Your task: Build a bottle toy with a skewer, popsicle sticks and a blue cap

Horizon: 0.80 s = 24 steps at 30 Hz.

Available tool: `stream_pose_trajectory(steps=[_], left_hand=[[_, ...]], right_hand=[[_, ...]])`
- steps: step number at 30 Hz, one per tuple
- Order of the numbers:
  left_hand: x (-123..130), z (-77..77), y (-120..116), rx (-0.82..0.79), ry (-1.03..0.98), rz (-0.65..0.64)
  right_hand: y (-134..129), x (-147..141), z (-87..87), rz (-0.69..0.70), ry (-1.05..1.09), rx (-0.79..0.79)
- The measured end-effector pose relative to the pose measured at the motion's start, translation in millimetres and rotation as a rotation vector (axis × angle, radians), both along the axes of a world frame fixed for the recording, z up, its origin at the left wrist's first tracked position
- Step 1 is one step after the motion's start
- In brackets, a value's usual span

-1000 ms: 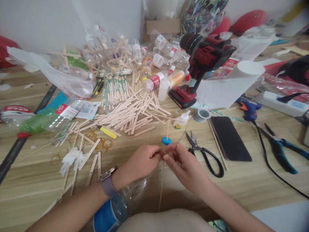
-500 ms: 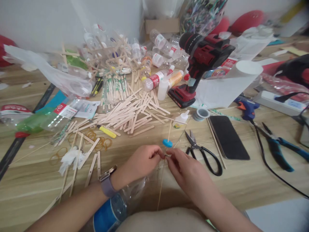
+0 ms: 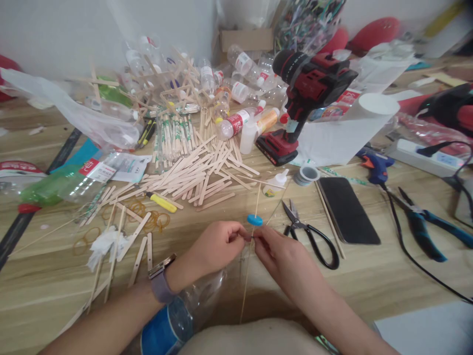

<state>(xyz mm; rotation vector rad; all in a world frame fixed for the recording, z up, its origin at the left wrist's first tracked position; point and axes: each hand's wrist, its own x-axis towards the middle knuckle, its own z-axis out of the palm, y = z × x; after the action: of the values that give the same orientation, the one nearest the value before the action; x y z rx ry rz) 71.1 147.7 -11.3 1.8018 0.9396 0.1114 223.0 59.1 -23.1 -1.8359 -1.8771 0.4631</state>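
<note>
My left hand [image 3: 227,244], with a watch on its wrist, and my right hand [image 3: 277,249] meet fingertip to fingertip at a thin wooden stick [image 3: 246,286]. Both are closed in a pinch; a tiny dark piece shows between the fingertips, too small to name. Just above them a blue bottle cap [image 3: 254,220] sits around the stick, whose upper part rises to a crosswise stick [image 3: 264,182]. Under my left forearm lies a clear plastic bottle with a blue label [image 3: 160,328]. Black-handled scissors [image 3: 310,236] rest beside my right hand.
Craft sticks [image 3: 188,175] are heaped ahead, with plastic bottles [image 3: 236,123] behind. A red and black drill [image 3: 310,84] stands beyond the glue bottle [image 3: 275,183]. Rightward lie a phone [image 3: 347,209], pliers [image 3: 424,231] and a glue gun [image 3: 375,165]. A yellow cutter [image 3: 162,202] lies left.
The view has shifted slightly. The blue cap looks a little more tilted toward the camera, and my fingertips have moved slightly at the stick.
</note>
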Motion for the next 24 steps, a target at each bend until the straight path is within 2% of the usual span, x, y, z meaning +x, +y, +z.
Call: stream_pose_trajectory(steps=[5, 10, 19, 24], left_hand=[[1.2, 2.2, 1.1, 0.001, -0.007, 0.040], [1.6, 6.0, 2.7, -0.071, -0.006, 0.068], [3.7, 3.6, -0.2, -0.103, -0.055, 0.129], [3.3, 2.6, -0.1, -0.131, -0.073, 0.128]], right_hand=[[-0.7, 1.0, 1.7, 0.008, 0.122, -0.015], [-1.5, 2.2, 4.6, 0.005, 0.230, -0.060], [-1.0, 1.2, 4.3, -0.050, 0.307, -0.076], [-1.5, 0.5, 3.0, -0.039, 0.277, -0.070]])
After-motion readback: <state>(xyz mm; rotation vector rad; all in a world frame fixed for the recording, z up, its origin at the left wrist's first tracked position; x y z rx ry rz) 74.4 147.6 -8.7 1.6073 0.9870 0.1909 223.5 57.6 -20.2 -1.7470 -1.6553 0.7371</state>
